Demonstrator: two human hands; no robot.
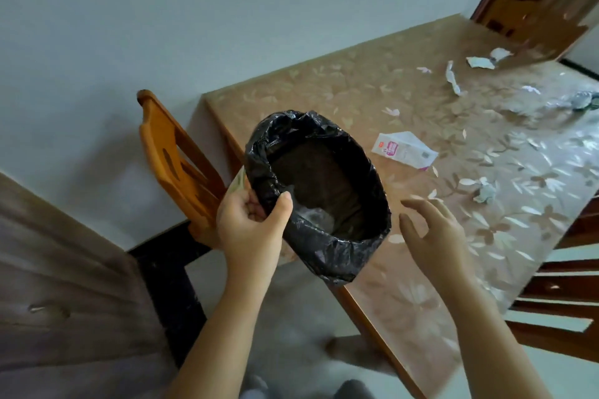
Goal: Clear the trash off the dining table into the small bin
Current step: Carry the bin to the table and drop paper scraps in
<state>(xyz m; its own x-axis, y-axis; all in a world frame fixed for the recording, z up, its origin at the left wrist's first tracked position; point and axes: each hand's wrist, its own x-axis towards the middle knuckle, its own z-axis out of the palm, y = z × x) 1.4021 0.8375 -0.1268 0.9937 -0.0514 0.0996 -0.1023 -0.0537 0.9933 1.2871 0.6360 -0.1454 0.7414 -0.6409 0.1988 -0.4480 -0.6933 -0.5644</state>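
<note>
My left hand (251, 225) grips the rim of the small bin (319, 191), which is lined with a black plastic bag and held tilted over the near-left corner of the dining table (324, 84). My right hand (431, 230) hovers just right of the bin with fingers spread and nothing in it. On the floral tablecloth lie a flattened white carton with pink print (405, 150), a crumpled paper wad (483, 190), torn white paper scraps (481, 62), a twisted white strip (452, 78) and a crumpled silvery wrapper (580, 101).
A light wooden chair (175, 159) stands left of the table against the white wall. Dark wooden chair slats (564, 301) show at the right edge. A brown cabinet (64, 285) is at the lower left, and a wooden door (531, 3) at the far right.
</note>
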